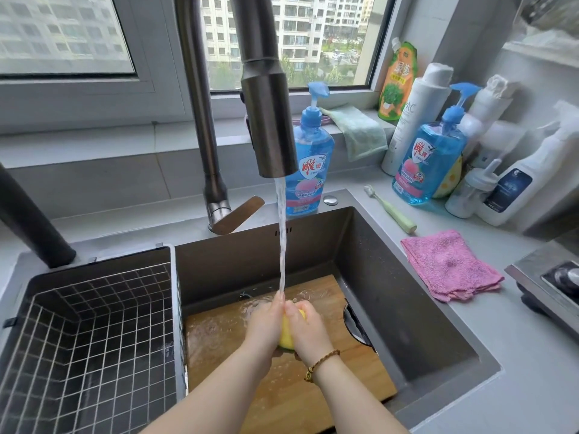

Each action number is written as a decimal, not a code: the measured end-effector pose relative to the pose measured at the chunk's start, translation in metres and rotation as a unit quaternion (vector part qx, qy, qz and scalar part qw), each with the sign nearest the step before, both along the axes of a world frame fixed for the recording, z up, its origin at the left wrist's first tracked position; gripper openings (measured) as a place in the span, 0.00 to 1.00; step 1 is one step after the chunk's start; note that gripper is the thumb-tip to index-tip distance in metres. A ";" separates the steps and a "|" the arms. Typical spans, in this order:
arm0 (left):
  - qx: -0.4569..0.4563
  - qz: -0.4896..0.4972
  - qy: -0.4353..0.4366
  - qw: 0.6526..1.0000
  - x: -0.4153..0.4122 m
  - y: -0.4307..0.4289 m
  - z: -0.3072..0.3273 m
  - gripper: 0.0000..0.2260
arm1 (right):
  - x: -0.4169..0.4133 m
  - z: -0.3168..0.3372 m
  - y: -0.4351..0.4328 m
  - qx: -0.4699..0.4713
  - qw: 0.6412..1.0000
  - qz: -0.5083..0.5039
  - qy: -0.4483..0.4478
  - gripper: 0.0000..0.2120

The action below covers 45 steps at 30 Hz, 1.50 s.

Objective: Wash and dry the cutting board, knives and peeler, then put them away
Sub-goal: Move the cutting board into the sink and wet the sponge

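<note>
A wet wooden cutting board [354,368] lies flat in the bottom of the dark sink [407,308]. Above its middle, my left hand [264,324] and my right hand [308,332] squeeze a yellow sponge [286,338] between them. A stream of water [282,239] runs from the faucet head [269,120] onto my fingertips. Most of the sponge is hidden by my hands. A dark curved object [355,324] sticks out at the board's right edge; I cannot tell what it is. No knives or peeler are clearly visible.
A wire drying basket [94,339] fills the sink's left part. A pink cloth [448,264] and a green brush [391,211] lie on the counter to the right. Two blue soap bottles [310,164] [429,164], other bottles and a green cloth [360,130] stand behind.
</note>
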<state>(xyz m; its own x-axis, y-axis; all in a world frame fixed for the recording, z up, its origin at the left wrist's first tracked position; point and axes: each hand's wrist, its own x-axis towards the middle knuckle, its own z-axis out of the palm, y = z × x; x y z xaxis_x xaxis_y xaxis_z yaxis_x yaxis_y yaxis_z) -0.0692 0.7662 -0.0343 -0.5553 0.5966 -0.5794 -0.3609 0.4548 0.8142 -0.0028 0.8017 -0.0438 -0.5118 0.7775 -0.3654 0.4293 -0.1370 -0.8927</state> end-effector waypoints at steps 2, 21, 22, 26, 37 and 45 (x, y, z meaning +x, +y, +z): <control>-0.008 0.007 -0.001 1.000 0.005 -0.005 -0.003 0.15 | 0.002 -0.005 -0.004 0.012 1.000 -0.009 -0.001 0.13; 0.079 -0.111 -0.115 0.984 0.017 -0.027 0.044 0.10 | 0.089 0.065 0.063 0.059 0.993 -0.092 0.042 0.03; 0.065 -0.096 -0.084 0.990 0.004 -0.027 0.046 0.11 | 0.085 0.068 0.071 0.075 0.992 -0.092 0.034 0.04; 0.041 -0.046 -0.010 0.998 -0.040 -0.007 0.064 0.11 | 0.063 0.081 0.096 0.099 0.989 -0.106 0.025 0.13; 0.142 -0.115 -0.055 0.982 -0.063 0.105 0.119 0.18 | -0.016 0.111 0.155 0.070 0.987 -0.086 0.115 0.13; 0.260 -0.047 -0.032 0.964 -0.086 0.136 0.127 0.10 | -0.060 0.143 0.206 0.266 0.956 -0.092 0.083 0.16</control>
